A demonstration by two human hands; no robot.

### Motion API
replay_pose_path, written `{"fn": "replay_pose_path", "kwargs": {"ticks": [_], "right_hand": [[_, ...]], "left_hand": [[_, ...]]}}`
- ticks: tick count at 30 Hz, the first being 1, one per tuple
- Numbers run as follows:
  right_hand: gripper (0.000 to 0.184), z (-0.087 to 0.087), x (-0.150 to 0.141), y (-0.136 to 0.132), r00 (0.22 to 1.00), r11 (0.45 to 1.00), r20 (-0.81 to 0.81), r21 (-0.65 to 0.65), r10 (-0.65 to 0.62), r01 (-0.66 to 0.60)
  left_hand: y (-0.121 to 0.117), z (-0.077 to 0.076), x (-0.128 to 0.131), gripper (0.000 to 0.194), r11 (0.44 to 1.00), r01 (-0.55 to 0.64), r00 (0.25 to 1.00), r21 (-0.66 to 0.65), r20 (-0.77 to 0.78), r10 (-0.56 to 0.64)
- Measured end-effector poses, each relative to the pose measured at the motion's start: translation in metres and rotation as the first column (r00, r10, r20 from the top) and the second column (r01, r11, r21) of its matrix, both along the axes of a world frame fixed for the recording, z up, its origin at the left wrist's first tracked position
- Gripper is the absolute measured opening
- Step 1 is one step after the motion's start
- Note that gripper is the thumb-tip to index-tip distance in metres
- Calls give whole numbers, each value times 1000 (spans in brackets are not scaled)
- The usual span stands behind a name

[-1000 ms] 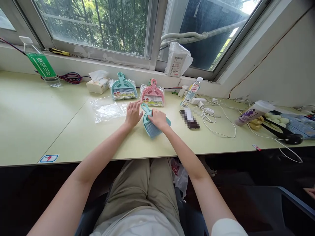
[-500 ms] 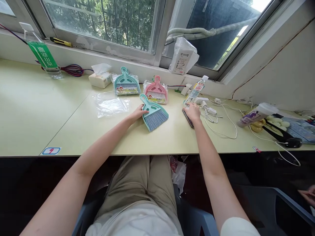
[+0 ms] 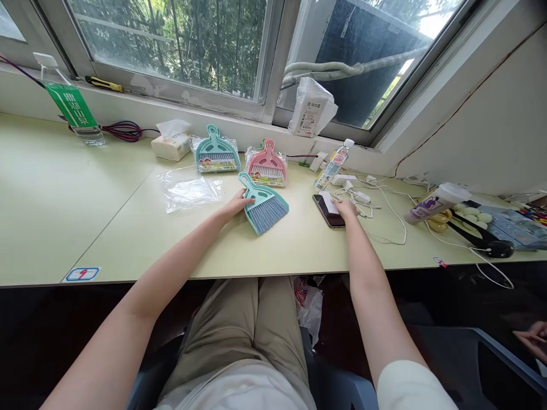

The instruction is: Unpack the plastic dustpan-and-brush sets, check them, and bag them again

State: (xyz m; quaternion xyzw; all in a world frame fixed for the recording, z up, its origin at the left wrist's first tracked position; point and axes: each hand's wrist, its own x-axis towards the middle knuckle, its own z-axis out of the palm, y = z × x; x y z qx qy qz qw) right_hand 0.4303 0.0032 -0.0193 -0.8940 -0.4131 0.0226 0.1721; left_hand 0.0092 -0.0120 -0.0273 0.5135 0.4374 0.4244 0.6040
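Observation:
My left hand (image 3: 236, 206) is closed on the left edge of a mint-green dustpan with a grey-bristled brush (image 3: 265, 206) nested in it. The set rests at a slant on the table, handle pointing away from me. My right hand (image 3: 345, 208) is by a dark phone (image 3: 334, 218), its fingers closed at the edge of a small white slip (image 3: 328, 201) over the screen. Behind the dustpan stand a wrapped green dustpan set (image 3: 217, 152) and a wrapped pink one (image 3: 267, 165). A clear plastic bag (image 3: 190, 192) lies left of my left hand.
A tissue pack (image 3: 171, 145) and a large green-labelled bottle (image 3: 73, 108) stand at the back left. On the right are a drink bottle (image 3: 334, 165), white cables (image 3: 393, 213), a tall cup (image 3: 436, 204) and a black strap (image 3: 474, 233). Another person's hand (image 3: 534, 339) shows at the far right.
My right hand has shifted right and slightly nearer, uncovering more of the phone and showing the white slip. My left hand still holds the dustpan set. The view has tilted slightly.

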Motion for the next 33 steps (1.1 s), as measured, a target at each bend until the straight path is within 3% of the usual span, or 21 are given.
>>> {"fn": "replay_pose_path", "kwargs": {"ticks": [4, 7, 9, 10, 12, 15, 18, 21, 24, 29, 33], "right_hand": [[15, 5, -5, 1, 993, 997, -91, 24, -75, 78], [15, 17, -13, 1, 983, 974, -129, 169, -127, 148], [18, 28, -27, 0, 990, 931, -95, 339, -108, 134], [18, 34, -37, -1, 996, 884, -43, 458, -80, 91], [17, 44, -67, -3, 997, 728, 78, 683, 22, -69], [18, 48, -127, -9, 925, 544, 168, 767, 340, -339], [21, 35, -191, -17, 794, 438, 114, 783, 597, -442], [17, 14, -235, -23, 721, 362, 73, 827, 689, -430], [18, 0, -248, -28, 660, 345, 40, 828, 750, -442], [20, -5, -239, -36, 639, 480, -139, 782, 756, -398], [19, -9, -242, -33, 552, 517, -324, 823, 769, -236]], "left_hand": [[-1, -1, 2, 55, 997, -52, 999, -51, 4, 52], [1, -3, 3, 63, 985, -115, 993, -130, 21, 119], [4, -5, 3, 56, 982, -101, 988, -162, 97, 117], [5, -7, 3, 51, 984, -74, 982, -163, 159, 101], [8, -9, 3, 45, 990, -43, 952, -138, 295, 82], [9, -11, 4, 49, 988, -106, 905, -116, 399, 144], [6, -7, 2, 47, 982, -157, 874, -108, 447, 190], [3, -1, 0, 44, 977, -183, 812, -112, 542, 214], [0, 3, -1, 39, 977, -160, 795, -137, 569, 210], [-6, 4, 4, 49, 989, -143, 869, -38, 474, 144], [-9, 3, 6, 67, 989, -140, 908, 43, 405, 111]]}}
